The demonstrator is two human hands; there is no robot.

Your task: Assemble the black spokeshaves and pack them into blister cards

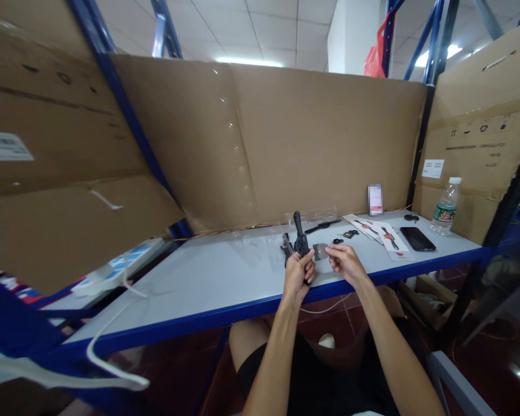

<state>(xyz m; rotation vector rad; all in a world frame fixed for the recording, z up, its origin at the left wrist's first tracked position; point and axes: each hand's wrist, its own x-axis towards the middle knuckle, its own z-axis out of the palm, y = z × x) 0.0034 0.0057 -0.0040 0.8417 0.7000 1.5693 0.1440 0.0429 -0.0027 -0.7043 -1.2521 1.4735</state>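
"grip first?"
"left hand (299, 274) closed round a black handled tool (300, 241), handle end up, above the table (221, 277); right hand (345, 263) pinching a flat greyish piece (321, 251) just beside it."
"step?"
"probably handling 2 parts side by side (whether they touch, can't tell)."
"next move calls for?"
"i'd judge: firm left hold, light right pinch, flat piece kept square to the tool. next clip."

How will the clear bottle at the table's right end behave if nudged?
Tall for its width, the bottle may tip if pushed high. Its clear walls look plastic, so probably squeezable. Rounded sides suggest it could roll once toppled.
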